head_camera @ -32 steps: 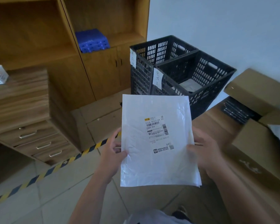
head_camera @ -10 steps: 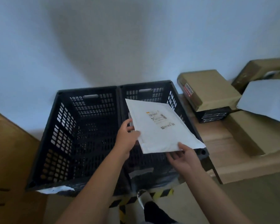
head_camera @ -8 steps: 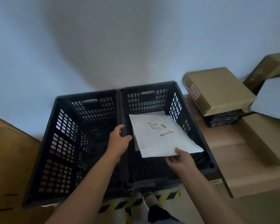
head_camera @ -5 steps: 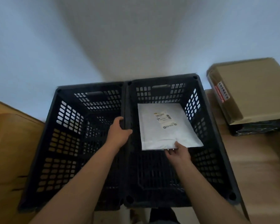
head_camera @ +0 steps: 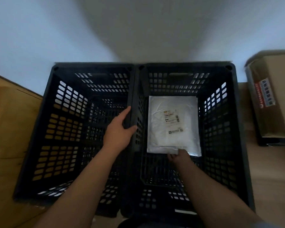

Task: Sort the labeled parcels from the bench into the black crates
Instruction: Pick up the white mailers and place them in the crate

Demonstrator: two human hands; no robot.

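Note:
Two black perforated crates stand side by side against the wall: the left crate (head_camera: 44,122) and the right crate (head_camera: 229,129). A white labeled parcel (head_camera: 172,127) lies flat deep inside the right crate, label up, apparently on top of another white parcel. My right hand (head_camera: 178,156) reaches down into that crate and pinches the parcel's near edge. My left hand (head_camera: 119,129) grips the shared rim between the two crates, thumb on the right crate's side. The left crate's floor is dark and shows no parcel.
A brown cardboard box (head_camera: 271,96) with a red and white sticker sits to the right on a dark stack. Wooden furniture (head_camera: 8,122) borders the left crate. A wooden surface (head_camera: 270,178) runs along the right. The white wall is close behind the crates.
The parcel has gone from above the right crate's rim down to its bottom, still held by my right hand. My left hand let go of it and took the rim between the crates.

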